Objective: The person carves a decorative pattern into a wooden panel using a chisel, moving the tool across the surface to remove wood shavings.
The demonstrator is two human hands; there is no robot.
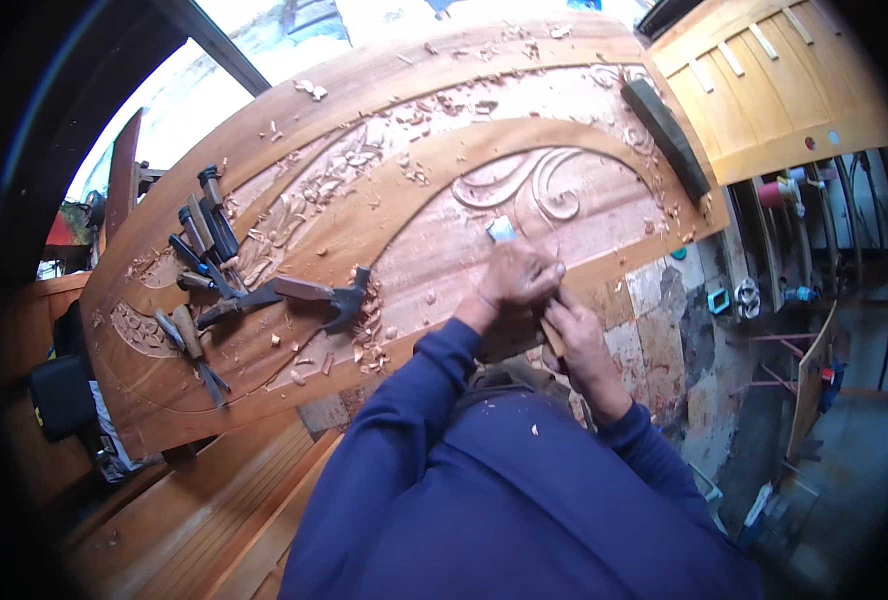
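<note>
Both my hands are together over the near edge of a carved wooden panel [434, 250]. My left hand [516, 278] is closed around the front of a carving chisel. Its wide bright blade [501, 229] shows beyond the knuckles, close to the scroll relief [554, 190]. My right hand [582, 345] grips the wooden handle [554, 338] behind it, nearer my body. The chisel's middle is hidden by my fingers, and I cannot tell whether its edge touches the wood.
An adze-like hammer [319, 295] lies left on the panel, near several chisels [204, 225] and more tools [196, 350]. Wood shavings [369, 340] are scattered about. A dark block [666, 140] rests at the right end. A yellowish slatted wooden piece [774, 90] stands beyond.
</note>
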